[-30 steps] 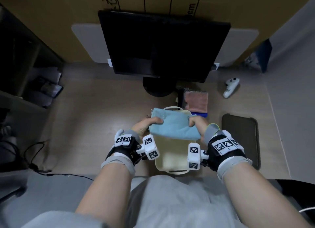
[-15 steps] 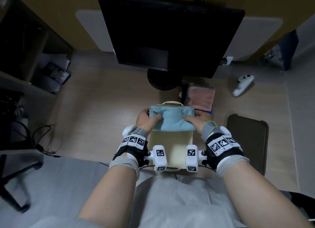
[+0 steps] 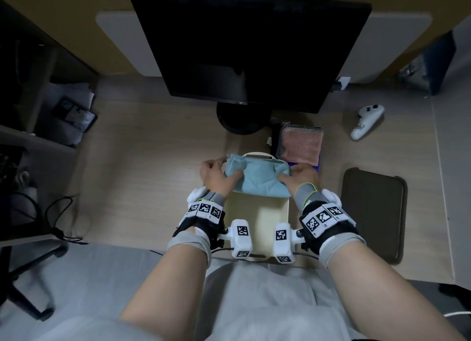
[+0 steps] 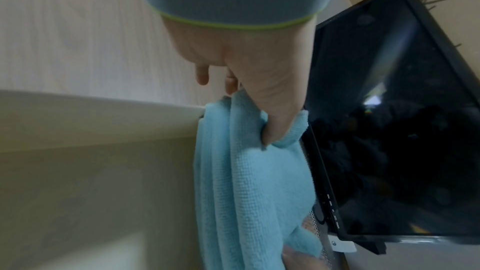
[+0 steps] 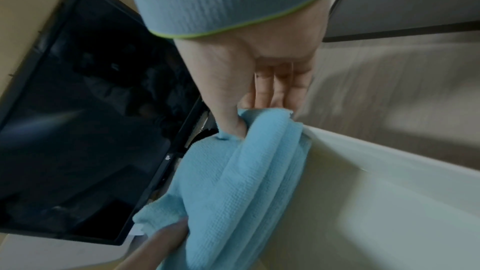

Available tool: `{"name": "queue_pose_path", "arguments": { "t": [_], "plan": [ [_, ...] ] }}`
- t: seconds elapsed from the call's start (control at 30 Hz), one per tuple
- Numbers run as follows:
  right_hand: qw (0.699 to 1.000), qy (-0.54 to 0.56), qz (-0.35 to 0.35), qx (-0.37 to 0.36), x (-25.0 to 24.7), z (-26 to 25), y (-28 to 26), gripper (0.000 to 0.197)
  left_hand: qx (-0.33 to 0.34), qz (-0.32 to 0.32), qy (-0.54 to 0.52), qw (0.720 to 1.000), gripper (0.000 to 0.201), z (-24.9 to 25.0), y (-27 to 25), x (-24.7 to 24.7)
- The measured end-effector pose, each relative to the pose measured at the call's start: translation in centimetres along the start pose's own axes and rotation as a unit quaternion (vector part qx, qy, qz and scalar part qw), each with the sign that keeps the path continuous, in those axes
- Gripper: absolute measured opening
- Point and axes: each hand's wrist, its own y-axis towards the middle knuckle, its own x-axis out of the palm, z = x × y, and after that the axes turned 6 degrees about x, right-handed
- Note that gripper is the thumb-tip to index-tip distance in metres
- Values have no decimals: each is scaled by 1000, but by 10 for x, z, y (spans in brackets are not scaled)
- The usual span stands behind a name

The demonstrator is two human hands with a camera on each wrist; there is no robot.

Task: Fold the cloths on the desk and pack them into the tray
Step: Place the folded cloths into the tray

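A folded light-blue cloth (image 3: 257,177) lies across the far end of the cream tray (image 3: 257,221), held at both ends. My left hand (image 3: 216,173) pinches its left end, thumb pressed into the folds (image 4: 272,130). My right hand (image 3: 298,176) pinches the right end, thumb on top and fingers behind (image 5: 259,114). The cloth (image 4: 254,192) hangs against the tray's far wall (image 4: 91,122), and its layered folds (image 5: 254,182) meet the tray rim (image 5: 363,151). A folded pink cloth (image 3: 300,145) rests on the desk behind the tray's right corner.
A black monitor (image 3: 249,47) on its round stand (image 3: 242,119) rises just behind the tray. A white controller (image 3: 365,121) lies at the far right. A dark pad (image 3: 372,213) lies right of the tray. Cables (image 3: 63,221) trail at the desk's left edge.
Both hands have carried the blue cloth away from me, from above the tray's middle down to its far end. The head view has tilted.
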Motion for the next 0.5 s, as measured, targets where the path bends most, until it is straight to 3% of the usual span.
{"name": "queue_pose_path", "arguments": {
  "t": [0.17, 0.33, 0.5],
  "plan": [
    [1000, 5, 2, 26, 8, 14, 10, 43, -27, -42, -18, 999, 68, -14, 22, 7],
    [999, -4, -35, 14, 23, 28, 27, 39, -32, -81, 56, 995, 50, -19, 36, 16],
    [998, -18, -65, 9, 27, 33, 37, 44, -18, -105, 79, 991, 50, -21, 45, 16]
  ]
}}
